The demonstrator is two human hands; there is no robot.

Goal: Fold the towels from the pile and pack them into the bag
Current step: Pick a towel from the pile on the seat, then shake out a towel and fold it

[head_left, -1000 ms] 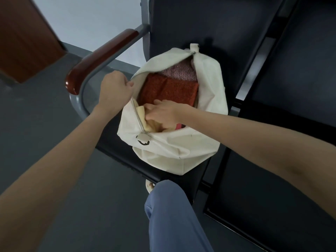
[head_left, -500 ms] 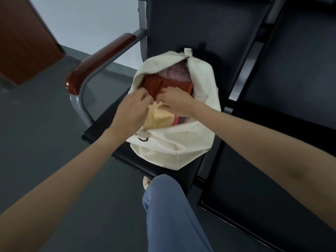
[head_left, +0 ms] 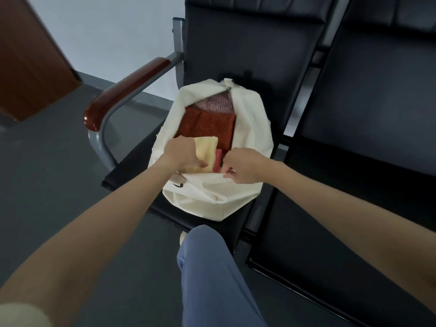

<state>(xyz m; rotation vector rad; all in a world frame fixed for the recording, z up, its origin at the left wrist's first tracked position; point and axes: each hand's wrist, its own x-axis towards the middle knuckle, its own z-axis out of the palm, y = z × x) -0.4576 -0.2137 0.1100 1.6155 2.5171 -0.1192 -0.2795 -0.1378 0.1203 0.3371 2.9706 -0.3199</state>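
Bag: you have one cream bag (head_left: 207, 199) standing on the black seat (head_left: 132, 168), its top open toward you.
Towels: you can count four inside the bag. A speckled pink towel (head_left: 213, 103) is farthest, a rust-red towel (head_left: 207, 127) is nearer, a yellow towel (head_left: 207, 151) is nearest on the left, and only an edge of a bright pink towel (head_left: 218, 159) shows just right of the yellow one.
Hands: two. Your left hand (head_left: 181, 153) rests on the yellow towel with the fingers curled over its left side. Your right hand (head_left: 243, 165) pinches the near edge of the bag's opening.
Seats: two black seats in the row, one wooden armrest (head_left: 127, 89) on the left.
Writing: no brand or label can be read on the bag or the towels.
Change: half a second ago your two hands were close together above the yellow towel. Now your right hand has moved to the bag's near rim, your left hand stays on the towel, and more of the rust-red towel is uncovered.
Leg: one blue trouser leg (head_left: 212, 279) is nearest to you.
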